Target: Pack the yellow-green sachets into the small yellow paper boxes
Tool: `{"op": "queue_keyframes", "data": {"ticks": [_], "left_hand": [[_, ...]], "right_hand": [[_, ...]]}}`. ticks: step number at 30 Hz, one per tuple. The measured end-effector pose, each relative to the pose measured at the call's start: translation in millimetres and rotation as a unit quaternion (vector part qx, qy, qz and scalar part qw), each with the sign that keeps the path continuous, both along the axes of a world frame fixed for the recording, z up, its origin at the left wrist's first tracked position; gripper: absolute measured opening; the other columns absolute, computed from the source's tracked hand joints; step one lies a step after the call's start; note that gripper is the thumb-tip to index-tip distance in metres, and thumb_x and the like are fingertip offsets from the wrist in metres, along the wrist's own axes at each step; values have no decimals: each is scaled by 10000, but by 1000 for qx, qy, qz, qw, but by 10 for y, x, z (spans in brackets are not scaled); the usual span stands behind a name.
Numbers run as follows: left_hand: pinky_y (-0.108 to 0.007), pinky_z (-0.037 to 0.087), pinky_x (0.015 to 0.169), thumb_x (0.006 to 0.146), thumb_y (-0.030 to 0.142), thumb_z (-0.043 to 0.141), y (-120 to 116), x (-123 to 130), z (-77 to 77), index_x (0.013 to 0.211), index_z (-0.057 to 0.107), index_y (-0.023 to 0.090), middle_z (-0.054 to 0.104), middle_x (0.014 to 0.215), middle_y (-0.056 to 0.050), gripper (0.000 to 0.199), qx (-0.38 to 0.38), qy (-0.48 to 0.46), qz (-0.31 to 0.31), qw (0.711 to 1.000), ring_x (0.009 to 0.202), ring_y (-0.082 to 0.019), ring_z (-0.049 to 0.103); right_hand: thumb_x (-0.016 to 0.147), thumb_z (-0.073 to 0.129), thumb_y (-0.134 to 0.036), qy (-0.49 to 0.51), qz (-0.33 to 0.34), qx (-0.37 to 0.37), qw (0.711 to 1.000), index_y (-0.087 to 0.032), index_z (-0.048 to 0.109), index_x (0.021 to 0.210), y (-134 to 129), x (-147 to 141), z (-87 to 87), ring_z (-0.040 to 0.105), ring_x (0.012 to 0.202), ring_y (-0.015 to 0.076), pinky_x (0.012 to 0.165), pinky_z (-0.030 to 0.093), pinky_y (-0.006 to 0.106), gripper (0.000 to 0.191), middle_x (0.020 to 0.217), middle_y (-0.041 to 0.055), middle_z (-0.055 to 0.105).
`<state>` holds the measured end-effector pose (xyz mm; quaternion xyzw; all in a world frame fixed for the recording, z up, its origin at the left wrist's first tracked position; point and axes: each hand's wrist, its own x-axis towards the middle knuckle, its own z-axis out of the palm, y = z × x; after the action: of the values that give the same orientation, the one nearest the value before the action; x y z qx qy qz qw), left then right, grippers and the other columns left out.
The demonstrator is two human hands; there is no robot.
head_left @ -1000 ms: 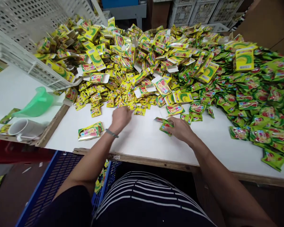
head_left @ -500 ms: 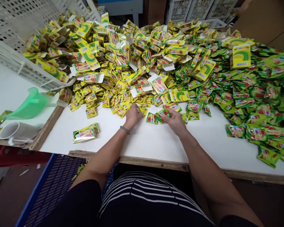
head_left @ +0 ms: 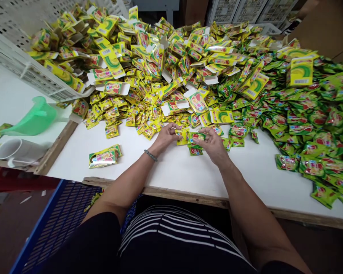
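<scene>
My left hand (head_left: 167,136), a beaded bracelet on its wrist, pinches a small yellow sachet (head_left: 183,136) by its left end. Thumb and fingers of my right hand (head_left: 213,145) are closed on a green sachet (head_left: 196,140) with a red fruit print. The two sachets are side by side, almost touching, just above the white tabletop (head_left: 177,171). Another green sachet (head_left: 196,152) lies under the held one. Beyond my hands, loose yellow sachets (head_left: 144,114) spread in a heap, and a yellow box (head_left: 221,116) lies near my right fingertips.
Yellow cartons (head_left: 111,64) are piled at the back, green sachets (head_left: 308,129) at the right. Two filled boxes (head_left: 103,158) lie left of my arm. A white crate (head_left: 42,82), green scoop (head_left: 36,118) and white mug (head_left: 21,150) stand left, above a blue basket (head_left: 54,220).
My left hand has come away from the yellow heap, moving right with a yellow sachet. My right hand has lifted its green sachet slightly, and the two sachets are now close together.
</scene>
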<state>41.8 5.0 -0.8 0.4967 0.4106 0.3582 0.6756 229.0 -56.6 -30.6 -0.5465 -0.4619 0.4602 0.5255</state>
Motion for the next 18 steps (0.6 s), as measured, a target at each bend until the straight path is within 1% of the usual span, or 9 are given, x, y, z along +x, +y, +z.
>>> {"op": "queue_keyframes", "data": {"ticks": [3, 6, 8, 10, 13, 15, 16, 17, 18], "left_hand": [[-212, 367, 597, 551, 172, 813, -58, 47, 52, 908, 550, 165, 448, 512, 111, 443, -22, -28, -38, 999, 511, -61, 462], [-209, 374, 606, 588, 225, 810, -91, 93, 73, 926, 557, 157, 466, 525, 107, 427, -29, -52, -26, 998, 524, -56, 463], [-207, 377, 601, 568, 229, 829, -93, 115, 60, 930, 552, 157, 462, 520, 116, 461, -29, -57, -13, 998, 520, -54, 468], [-206, 388, 599, 523, 203, 849, -85, 127, 37, 924, 545, 158, 461, 516, 123, 505, -29, -58, 2, 998, 516, -57, 487], [-207, 415, 614, 504, 188, 848, -75, 134, 18, 922, 548, 155, 534, 557, 102, 515, -43, -61, 14, 997, 545, -65, 535], [-206, 428, 621, 500, 188, 849, -76, 138, 28, 932, 549, 154, 571, 581, 92, 528, -52, -63, 12, 997, 552, -63, 548], [-206, 435, 627, 495, 186, 853, -78, 141, 38, 941, 545, 157, 579, 587, 92, 542, -54, -64, 15, 996, 551, -61, 552], [-208, 444, 635, 495, 186, 856, -81, 145, 50, 949, 539, 162, 592, 601, 90, 554, -51, -64, 22, 996, 559, -62, 564], [-214, 456, 648, 504, 191, 857, -83, 149, 62, 957, 532, 167, 612, 627, 81, 558, -48, -61, 29, 997, 577, -69, 585]], "right_hand": [[650, 797, -432, 18, 16, -7, 1000, -257, 530, 978, -7, -68, 20, 590, 679, 148, 660, 512, 303, 458, 733, -47, 587], [608, 815, -406, 11, -30, -1, 999, -245, 522, 950, 21, -101, -13, 612, 730, 156, 702, 526, 314, 479, 782, -33, 600], [596, 817, -418, 2, -54, -1, 999, -237, 523, 980, 42, -113, -37, 623, 763, 164, 733, 538, 330, 516, 839, -12, 620], [597, 811, -454, -14, -57, -12, 998, -231, 534, 1046, 52, -130, -40, 635, 806, 183, 765, 549, 352, 573, 900, 13, 649], [652, 765, -521, -22, -11, -31, 999, -223, 580, 1098, 38, -165, 6, 651, 903, 217, 826, 554, 381, 567, 965, 38, 690], [706, 721, -549, -16, 35, -28, 999, -216, 622, 1057, 23, -170, 52, 658, 944, 232, 853, 551, 392, 493, 968, 47, 712], [720, 709, -557, -19, 46, -23, 998, -213, 638, 1029, 18, -153, 72, 662, 948, 239, 856, 550, 395, 468, 958, 50, 720], [723, 706, -565, -28, 42, -19, 999, -212, 648, 1008, 18, -117, 85, 665, 942, 245, 852, 549, 398, 458, 946, 52, 726], [723, 703, -574, -41, 22, -14, 999, -212, 651, 1002, 22, -58, 91, 668, 932, 250, 842, 550, 400, 460, 935, 53, 729]]}}
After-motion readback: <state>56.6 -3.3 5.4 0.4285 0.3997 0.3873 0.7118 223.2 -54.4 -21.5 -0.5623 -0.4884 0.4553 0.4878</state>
